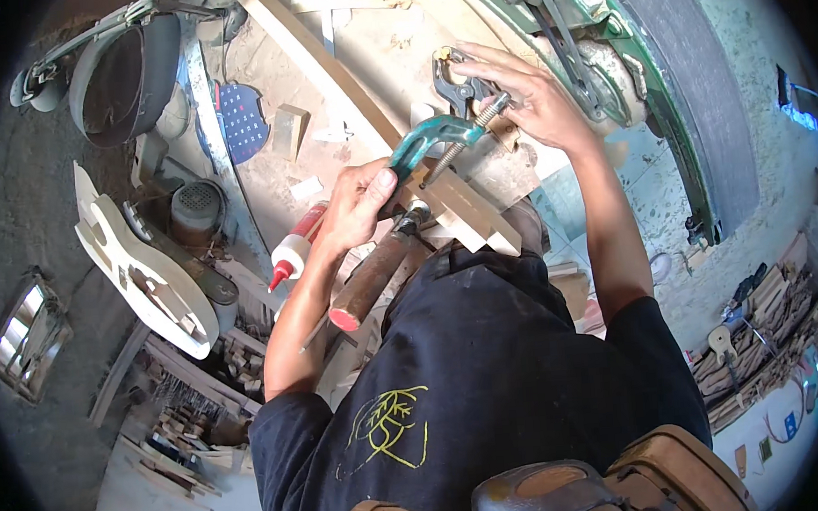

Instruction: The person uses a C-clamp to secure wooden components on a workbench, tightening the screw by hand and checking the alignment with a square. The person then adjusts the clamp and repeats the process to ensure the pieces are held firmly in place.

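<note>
Clamp (421, 139), teal and curved, is at the upper centre of the head view, just above the wood (467, 205), and your left hand (361, 202) closes round its lower end, thumb on top. Your right hand (531, 103), right of it, has its fingers stretched long beside the end of the threaded screw (492, 110) and near the black spring clamp (455, 91); whether it grips either, I cannot tell. To do this well, brace the frame with your left, set the screw square to the wood, and turn it in small steps so nothing creeps or bruises; mind the wooden-handled clamp (373, 281) just below. You have two hands, three clamps that I can make out, one long board (337, 82) running to the top edge, perhaps the same piece as the wood, one red-capped bottle (292, 253) left of centre, one loose block (289, 132) above it, and one cream guitar-shaped body (113, 238) at far left
</note>
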The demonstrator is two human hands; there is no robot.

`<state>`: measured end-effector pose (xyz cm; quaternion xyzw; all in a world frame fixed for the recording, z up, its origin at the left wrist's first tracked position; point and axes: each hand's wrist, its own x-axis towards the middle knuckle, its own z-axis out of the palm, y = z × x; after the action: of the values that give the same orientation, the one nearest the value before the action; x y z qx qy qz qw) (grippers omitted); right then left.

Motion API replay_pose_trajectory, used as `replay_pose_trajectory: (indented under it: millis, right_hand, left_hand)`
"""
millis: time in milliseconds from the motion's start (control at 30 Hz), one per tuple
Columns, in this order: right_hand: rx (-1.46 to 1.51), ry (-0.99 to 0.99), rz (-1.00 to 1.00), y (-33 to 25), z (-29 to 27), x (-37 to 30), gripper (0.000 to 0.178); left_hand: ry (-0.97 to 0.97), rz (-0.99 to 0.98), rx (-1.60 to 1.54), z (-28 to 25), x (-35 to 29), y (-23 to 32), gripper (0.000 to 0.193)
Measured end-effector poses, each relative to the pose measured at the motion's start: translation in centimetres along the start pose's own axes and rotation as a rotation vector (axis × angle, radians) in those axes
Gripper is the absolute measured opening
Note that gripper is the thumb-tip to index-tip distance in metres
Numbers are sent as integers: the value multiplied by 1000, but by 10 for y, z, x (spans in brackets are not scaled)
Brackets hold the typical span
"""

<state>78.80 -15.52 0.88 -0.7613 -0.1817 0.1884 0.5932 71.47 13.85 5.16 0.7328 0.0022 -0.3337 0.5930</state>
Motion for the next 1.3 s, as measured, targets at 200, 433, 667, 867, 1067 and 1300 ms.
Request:
replay_pose_trajectory:
  millis: [200, 433, 667, 867, 1067, 1300]
  right_hand:
    - [-474, -76, -110, -11, -10, 5, 59]
    - [-323, -104, -57, 2, -13, -5, 37]
    - [-465, 64, 498, -63, 15, -23, 50]
    - [-615, -89, 646, -76, -2, -13, 49]
    - [488, 89, 358, 2, -13, -32, 49]
    - [1248, -143, 235, 36, 13, -27, 49]
  left_hand:
    - [-5, -76, 43, -4, -4, 6, 42]
    - [-26, -53, 139, -4, -1, 11, 38]
    - [-29, -16, 307, -6, 3, 20, 40]
    - [-33, 18, 261, -9, 0, 12, 45]
    - [-19, 102, 202, -6, 3, 2, 53]
    - [11, 155, 152, 1, 11, 1, 62]
